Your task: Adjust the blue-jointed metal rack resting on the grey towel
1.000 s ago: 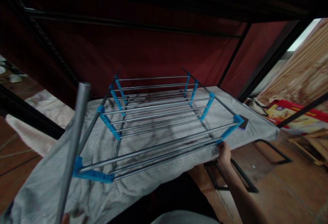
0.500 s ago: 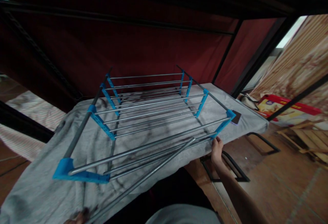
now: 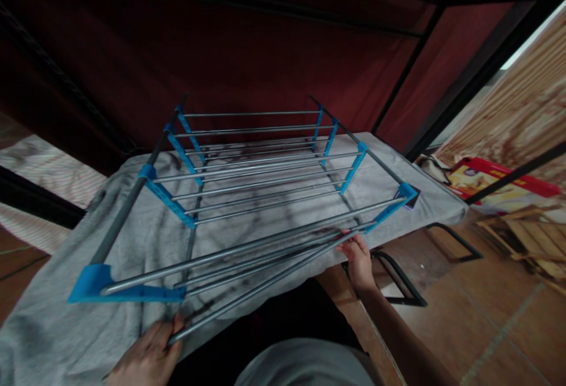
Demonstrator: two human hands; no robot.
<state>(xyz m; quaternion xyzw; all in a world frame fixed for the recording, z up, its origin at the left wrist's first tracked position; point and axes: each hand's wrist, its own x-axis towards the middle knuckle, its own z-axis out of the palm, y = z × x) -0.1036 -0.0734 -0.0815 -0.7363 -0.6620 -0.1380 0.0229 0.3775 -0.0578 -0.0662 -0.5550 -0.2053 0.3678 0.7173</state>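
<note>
A rack of thin grey metal tubes with blue plastic brackets (image 3: 170,200) lies on a grey blanket. In my left hand (image 3: 152,347), fingers closed, is the near end of a loose metal tube (image 3: 265,286). That tube slants along the rack's front edge towards the right front bracket (image 3: 389,208). Close to this bracket, my right hand (image 3: 359,262) pinches the tube near its far end. Whether the tip sits in the bracket or merely beside it I cannot tell. The left front bracket (image 3: 126,292) lies just beyond my left hand.
The blanket (image 3: 305,188) covers a raised surface against a dark red panel (image 3: 247,50) with black framing. A small dark flat item (image 3: 414,198) lies by the right front bracket. To the right are a red and yellow box (image 3: 486,182), a wooden crate (image 3: 526,227) and tiled floor.
My left hand has come up into view, lifting the tube's near end. The tube's far end has moved right to the front bracket, and my right hand has shifted left onto it.
</note>
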